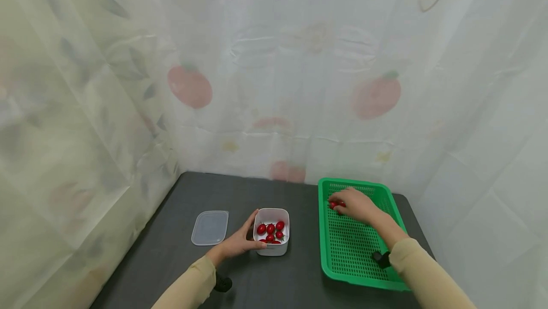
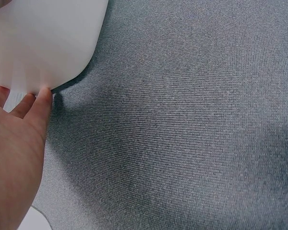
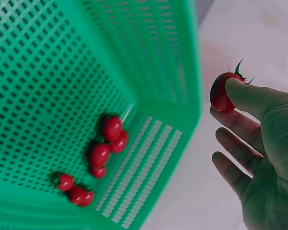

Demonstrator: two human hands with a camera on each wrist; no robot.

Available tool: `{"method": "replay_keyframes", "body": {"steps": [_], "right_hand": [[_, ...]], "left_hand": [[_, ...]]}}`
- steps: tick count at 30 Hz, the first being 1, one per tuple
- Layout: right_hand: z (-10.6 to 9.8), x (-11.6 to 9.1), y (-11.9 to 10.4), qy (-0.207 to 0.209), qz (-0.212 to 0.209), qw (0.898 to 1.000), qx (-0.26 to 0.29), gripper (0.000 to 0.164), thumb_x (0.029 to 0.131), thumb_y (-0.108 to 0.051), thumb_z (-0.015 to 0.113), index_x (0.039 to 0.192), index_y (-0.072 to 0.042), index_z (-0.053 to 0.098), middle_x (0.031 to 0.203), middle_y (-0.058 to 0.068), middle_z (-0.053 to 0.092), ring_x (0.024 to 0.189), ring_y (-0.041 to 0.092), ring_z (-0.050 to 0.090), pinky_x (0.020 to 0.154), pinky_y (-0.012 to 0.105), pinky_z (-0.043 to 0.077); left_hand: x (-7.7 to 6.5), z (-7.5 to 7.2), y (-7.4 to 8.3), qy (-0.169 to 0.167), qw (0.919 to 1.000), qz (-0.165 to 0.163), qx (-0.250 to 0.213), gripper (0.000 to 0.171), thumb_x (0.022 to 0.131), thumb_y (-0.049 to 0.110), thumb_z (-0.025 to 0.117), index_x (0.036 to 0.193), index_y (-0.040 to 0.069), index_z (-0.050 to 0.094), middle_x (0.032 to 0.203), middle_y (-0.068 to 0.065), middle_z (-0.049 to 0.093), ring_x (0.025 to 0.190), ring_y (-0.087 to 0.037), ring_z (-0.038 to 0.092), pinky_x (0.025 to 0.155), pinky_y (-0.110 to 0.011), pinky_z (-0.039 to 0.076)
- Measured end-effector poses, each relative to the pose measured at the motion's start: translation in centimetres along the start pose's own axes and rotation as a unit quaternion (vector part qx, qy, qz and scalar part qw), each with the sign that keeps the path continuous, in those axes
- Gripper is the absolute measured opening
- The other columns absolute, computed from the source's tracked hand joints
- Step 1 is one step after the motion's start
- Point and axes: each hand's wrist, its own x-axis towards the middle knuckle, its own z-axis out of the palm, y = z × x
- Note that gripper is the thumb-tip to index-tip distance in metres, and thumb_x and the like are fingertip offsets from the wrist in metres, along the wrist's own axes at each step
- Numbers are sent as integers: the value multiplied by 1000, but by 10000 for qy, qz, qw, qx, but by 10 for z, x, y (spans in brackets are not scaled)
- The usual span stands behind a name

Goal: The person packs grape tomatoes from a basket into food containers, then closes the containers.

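A square white plastic container [image 1: 276, 250] holds several red cherry tomatoes [image 1: 270, 228], some with green stems. My left hand [image 1: 237, 244] grips its left side, with the thumb across the near rim. In the left wrist view, fingertips press the wall of the white container [image 2: 48, 43]. Over the far left part of a green plastic basket [image 1: 324, 233] is my right hand [image 1: 357, 204]. Between thumb and index finger it pinches one cherry tomato [image 3: 221, 91] with a green stem, the other fingers loosely bent. More cherry tomatoes [image 3: 100, 155] lie together at one end of the basket.
A clear, squarish lid [image 1: 210, 228] lies flat on the dark grey table [image 1: 188, 192], left of the container. Patterned curtains [image 1: 278, 85] hang behind the table and along both sides. The basket's raised rim stands around the right hand's area.
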Motion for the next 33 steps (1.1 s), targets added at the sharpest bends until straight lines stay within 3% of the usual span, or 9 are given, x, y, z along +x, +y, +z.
{"method": "replay_keyframes", "body": {"steps": [12,17,25,33], "right_hand": [[2,24,-36,-156,-373,9992,-51,27,95,-18,75,122,-18,74,108,-6,73,102,20,59,84,39,51],[8,34,-49,-230,-482,9986,-28,25,96,-20,74,121,-21,74,106,-8,72,101,17,57,82,35,50],[17,48,-67,-170,-928,9955,-120,25,95,-19,75,120,-21,74,107,-9,72,106,18,58,89,36,51],[27,64,-86,-322,-1050,9939,-60,21,97,-20,74,118,-20,76,109,-8,74,104,18,58,87,35,51]], "left_hand": [[1,0,-1,83,9999,-86,64,111,93,32,78,165,25,-6,168,-17,11,149,-43,25,114,-57,32],[2,0,2,89,9999,-82,49,111,93,30,78,165,22,-6,168,-17,11,149,-44,25,114,-58,33],[1,1,5,82,9999,-94,51,111,93,29,78,165,22,-7,168,-18,10,149,-45,25,114,-58,32],[1,1,6,108,9998,-152,45,110,93,28,77,165,27,-6,168,-19,10,149,-44,24,114,-59,32]]}}
